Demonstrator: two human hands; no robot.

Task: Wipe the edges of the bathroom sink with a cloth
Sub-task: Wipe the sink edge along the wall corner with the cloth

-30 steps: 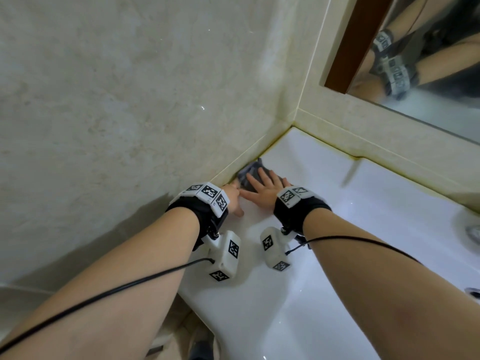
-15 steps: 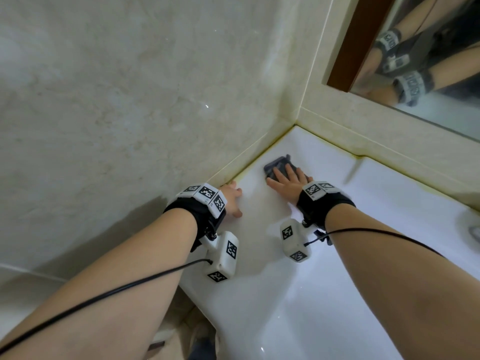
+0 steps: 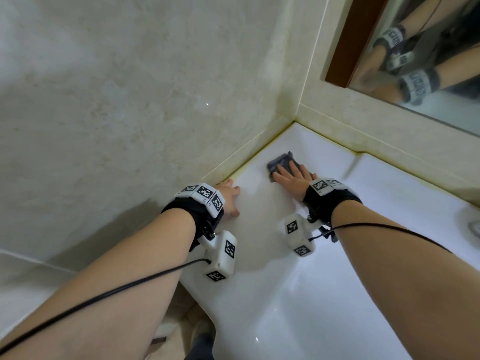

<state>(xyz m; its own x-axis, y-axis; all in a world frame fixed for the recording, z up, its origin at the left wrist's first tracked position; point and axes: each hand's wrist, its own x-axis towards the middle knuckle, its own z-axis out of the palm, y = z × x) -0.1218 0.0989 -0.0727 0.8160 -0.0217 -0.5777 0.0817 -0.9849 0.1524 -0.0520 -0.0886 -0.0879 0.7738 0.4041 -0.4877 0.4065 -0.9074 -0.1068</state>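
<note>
The cloth point(image 3: 280, 161) is a small dark pad, folded flat, lying on the white sink point(image 3: 262, 237) rim close to the back-left corner. The corner itself sits at about 1 o'clock from the cloth, and the yellowed seam point(image 3: 244, 170) along the wall runs past at 10 o'clock, just beside the cloth but not touching it.

The right hand point(image 3: 293, 178) lies on top of the cloth with fingers straight and spread, pressing it down rather than gripping it. Only the far half of the cloth shows beyond the fingertips. The left hand point(image 3: 229, 197) is at 8 o'clock from the cloth, near but apart. It rests flat on the rim by the wall, fingers loose, holding nothing.

The cloth looks light, soft and limp. On glazed ceramic it should glide easily, and would probably bunch or slip out if pushed from one corner. Flat pressure through the middle, as now, seems the best hold. For the seam, pinching the near edge and pushing a folded edge into the joint would likely work better.

The rim toward the mirror point(image 3: 415, 61), at 2 o'clock, appears not yet reached.
</note>
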